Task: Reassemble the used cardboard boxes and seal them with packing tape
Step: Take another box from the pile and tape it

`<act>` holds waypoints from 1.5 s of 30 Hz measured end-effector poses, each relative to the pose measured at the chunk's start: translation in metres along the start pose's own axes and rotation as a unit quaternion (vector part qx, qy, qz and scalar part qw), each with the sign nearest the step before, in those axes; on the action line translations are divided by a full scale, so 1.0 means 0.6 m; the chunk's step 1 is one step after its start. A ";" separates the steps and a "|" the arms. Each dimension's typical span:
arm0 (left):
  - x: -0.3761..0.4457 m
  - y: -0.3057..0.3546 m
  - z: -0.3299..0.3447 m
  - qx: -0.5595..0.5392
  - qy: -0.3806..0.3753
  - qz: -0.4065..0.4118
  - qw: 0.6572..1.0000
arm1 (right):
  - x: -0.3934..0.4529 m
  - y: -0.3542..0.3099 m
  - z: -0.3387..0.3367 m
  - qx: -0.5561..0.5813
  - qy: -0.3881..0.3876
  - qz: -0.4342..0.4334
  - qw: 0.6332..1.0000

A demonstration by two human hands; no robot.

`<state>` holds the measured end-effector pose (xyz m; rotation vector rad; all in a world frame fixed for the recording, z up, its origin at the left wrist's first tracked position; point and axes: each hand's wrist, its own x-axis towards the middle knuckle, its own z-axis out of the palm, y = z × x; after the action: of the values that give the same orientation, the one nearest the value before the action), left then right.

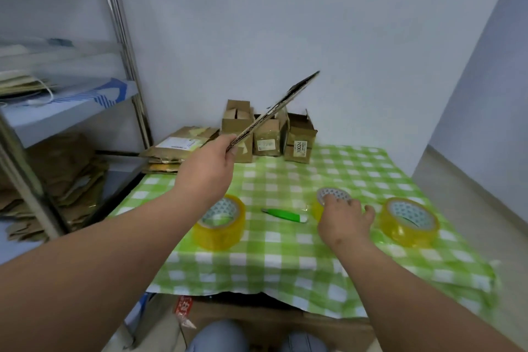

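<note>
My left hand (pixel 213 164) pinches a flattened cardboard box (pixel 274 111) by its near end and holds it in the air, edge-on, slanting up toward the wall. My right hand (pixel 344 219) rests on top of a yellow tape roll (pixel 328 197) in the middle of the green checked tablecloth (pixel 285 251), fingers curled over its rim. Two more yellow tape rolls lie flat on the cloth, one at the left (pixel 221 221) and one at the right (pixel 410 220). A green utility knife (pixel 284 214) lies between them.
Three assembled small cardboard boxes (pixel 270 134) stand at the table's far edge by the wall. A stack of flattened boxes (pixel 177 147) lies at the far left corner. A metal shelf rack (pixel 125 46) with more flattened cardboard stands to the left. My knees show below the table.
</note>
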<state>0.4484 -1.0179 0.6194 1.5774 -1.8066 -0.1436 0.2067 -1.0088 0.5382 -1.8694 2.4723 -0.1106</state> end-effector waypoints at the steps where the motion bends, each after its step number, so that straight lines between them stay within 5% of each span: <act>1: -0.001 0.004 0.002 0.005 -0.004 0.001 1.000 | -0.002 0.005 -0.002 -0.014 0.016 -0.004 1.000; 15: 0.008 0.052 0.043 0.021 -0.065 0.012 0.998 | 0.010 0.068 -0.015 -0.013 0.092 0.061 0.994; 19: 0.016 0.035 0.054 0.002 -0.060 -0.001 0.998 | 0.016 0.022 -0.007 0.031 0.105 -0.054 0.993; 24: 0.025 0.006 0.062 0.003 -0.062 -0.009 0.998 | 0.038 -0.044 0.037 -0.017 -0.035 -0.183 0.982; 32: 0.040 -0.024 0.075 -0.041 -0.063 -0.013 0.997 | 0.072 -0.026 0.040 -0.051 0.024 -0.076 0.995; 35: 0.043 -0.029 0.079 -0.119 -0.061 -0.037 0.990 | 0.083 -0.022 0.043 0.055 0.076 -0.031 0.995; 37: 0.052 -0.029 0.078 -0.216 -0.054 -0.056 0.973 | 0.096 -0.027 0.032 0.234 0.123 0.006 0.964; 40: 0.067 -0.031 0.063 -0.285 -0.056 -0.093 0.952 | 0.117 -0.019 -0.004 0.499 0.180 0.097 0.842; 42: 0.075 -0.038 0.052 -0.304 -0.069 -0.120 0.943 | 0.123 -0.005 -0.028 0.579 0.208 0.148 0.774; 45: 0.077 -0.044 0.045 -0.311 -0.080 -0.141 0.937 | 0.111 0.013 -0.050 0.583 0.232 0.153 0.764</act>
<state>0.4547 -1.0758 0.6062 1.3657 -1.4289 -0.9086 0.1786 -1.0697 0.5682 -0.8958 1.9280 -1.7687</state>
